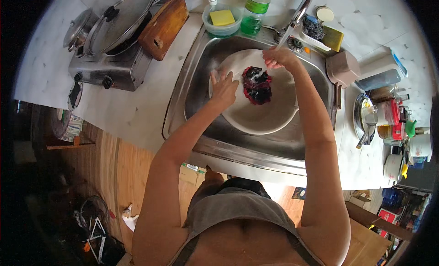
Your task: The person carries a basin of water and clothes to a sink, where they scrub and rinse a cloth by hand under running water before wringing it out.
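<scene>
A white round basin (264,123) sits in the stainless-steel sink (202,74). Inside it lies a wet, dark red and black mass (257,86); whether it is cloth or meat I cannot tell. My left hand (224,87) is over the basin's left side with fingers spread, and nothing shows in its grasp. Whether it touches the basin is unclear. At the back right of the basin, my right hand (278,58) is in the water stream from the chrome faucet (301,8). Its fingers are bent and partly hidden, so I cannot tell whether they hold anything.
Left of the sink, a wooden cutting board (164,27) leans by a gas stove (106,72) bearing a lidded pan (120,22). Behind stand a tub with a yellow sponge (222,18) and a green-liquid bottle (253,22). A pink dipper (343,68) rests at the right rim.
</scene>
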Tool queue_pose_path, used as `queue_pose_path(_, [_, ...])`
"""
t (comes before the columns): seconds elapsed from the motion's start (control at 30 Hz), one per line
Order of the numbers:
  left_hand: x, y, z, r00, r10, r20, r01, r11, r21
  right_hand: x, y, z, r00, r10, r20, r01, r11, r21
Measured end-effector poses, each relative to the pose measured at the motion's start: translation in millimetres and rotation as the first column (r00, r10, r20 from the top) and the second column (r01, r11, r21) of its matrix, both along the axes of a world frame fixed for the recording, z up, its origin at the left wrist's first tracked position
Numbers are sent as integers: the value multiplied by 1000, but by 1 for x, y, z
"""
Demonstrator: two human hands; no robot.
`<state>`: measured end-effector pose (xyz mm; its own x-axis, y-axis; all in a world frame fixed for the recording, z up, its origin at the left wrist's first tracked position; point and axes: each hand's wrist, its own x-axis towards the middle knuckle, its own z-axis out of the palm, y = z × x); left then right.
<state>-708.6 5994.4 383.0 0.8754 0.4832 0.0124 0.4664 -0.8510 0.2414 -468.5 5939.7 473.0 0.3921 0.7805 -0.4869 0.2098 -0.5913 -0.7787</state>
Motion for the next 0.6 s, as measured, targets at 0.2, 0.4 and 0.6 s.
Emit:
queue_pose_path(0.2, [-13,1,-19,984,145,103,-147,989,14,4,6,-24,995,-36,-90,54,977,205])
queue_pose_path(0.4, [-9,0,-20,981,154,119,-157,987,18,-45,8,-90,828,476,297,-304,826,-474])
queue_pose_path(0.6, [-7,1,-26,964,192,184,-206,977,62,-97,-33,-177,587,306,750,-169,952,-256])
